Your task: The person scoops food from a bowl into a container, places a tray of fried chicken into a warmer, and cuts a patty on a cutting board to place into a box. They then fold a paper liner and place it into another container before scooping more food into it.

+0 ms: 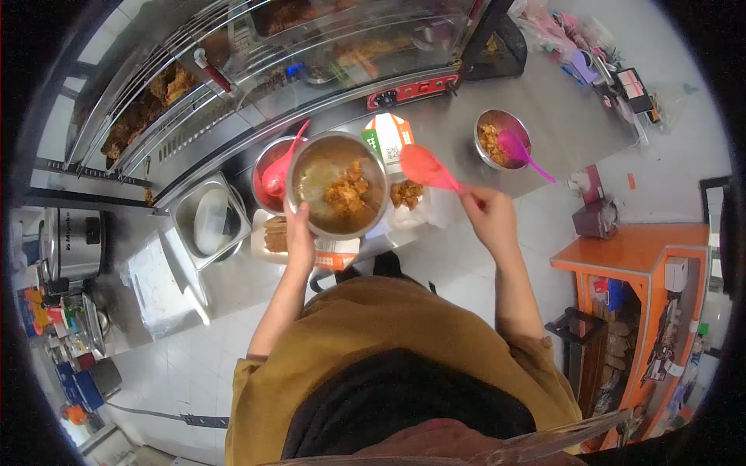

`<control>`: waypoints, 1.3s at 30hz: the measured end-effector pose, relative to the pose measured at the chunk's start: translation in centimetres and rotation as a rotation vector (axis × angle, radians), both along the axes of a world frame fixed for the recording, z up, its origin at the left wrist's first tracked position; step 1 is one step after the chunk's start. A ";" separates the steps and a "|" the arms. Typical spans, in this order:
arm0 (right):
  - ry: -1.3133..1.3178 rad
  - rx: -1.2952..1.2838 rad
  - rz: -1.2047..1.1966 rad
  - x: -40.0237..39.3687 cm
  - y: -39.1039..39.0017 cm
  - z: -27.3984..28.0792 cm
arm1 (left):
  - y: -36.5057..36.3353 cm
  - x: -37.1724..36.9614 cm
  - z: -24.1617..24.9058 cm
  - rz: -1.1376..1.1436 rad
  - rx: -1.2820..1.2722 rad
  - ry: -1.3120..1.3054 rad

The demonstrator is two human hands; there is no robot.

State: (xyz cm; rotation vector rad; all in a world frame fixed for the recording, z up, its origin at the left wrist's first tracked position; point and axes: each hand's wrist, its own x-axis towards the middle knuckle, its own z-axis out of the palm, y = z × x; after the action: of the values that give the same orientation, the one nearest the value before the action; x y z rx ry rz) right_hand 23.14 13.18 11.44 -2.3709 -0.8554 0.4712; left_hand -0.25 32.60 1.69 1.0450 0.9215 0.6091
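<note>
My left hand [300, 237] grips the near left rim of a steel bowl [309, 172], tilted so that its inside faces me. Chunks of brown-orange food [347, 194] lie in the bowl. In my right hand [489, 220] is the handle of a pinkish-red rice paddle [426, 166], held just right of the bowl. Behind and below these stands an open takeaway box [386, 138] with a white, orange and green lid. More brown chunks [406, 194] sit in its base. The raised bowl partly hides the box and a second bowl.
A steel bowl with a red ladle [275, 179] stands left, beside a square steel container [183, 206]. To the right is a food bowl with a magenta spoon [514, 146]. A knife [186, 278] lies on a white board [151, 287]. The glass warming cabinet [311, 85] bounds the back.
</note>
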 end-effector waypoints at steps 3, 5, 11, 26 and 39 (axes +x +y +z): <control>-0.308 0.098 0.199 -2.4 2.3 -0.3 | 0.3 1.7 -1.8 -0.037 0.138 -0.034; -0.561 0.062 0.269 -3.4 4.4 -2.7 | 0.1 3.1 0.4 -0.186 0.385 0.007; -0.714 0.039 0.544 -4.3 3.9 -2.0 | 1.0 5.4 2.0 -0.314 0.581 0.044; -0.779 -0.035 0.490 -3.6 3.0 -1.3 | 3.3 7.7 -5.9 -0.392 -0.084 -0.130; -0.627 0.063 0.147 -1.8 0.9 1.2 | 0.3 8.6 -1.4 -0.406 -0.264 -0.279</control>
State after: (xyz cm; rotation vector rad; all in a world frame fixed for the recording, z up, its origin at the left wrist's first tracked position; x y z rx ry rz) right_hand 21.37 14.12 12.62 -2.4295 -1.2963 -0.2690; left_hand 8.32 32.92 0.29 0.8499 0.5078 0.2739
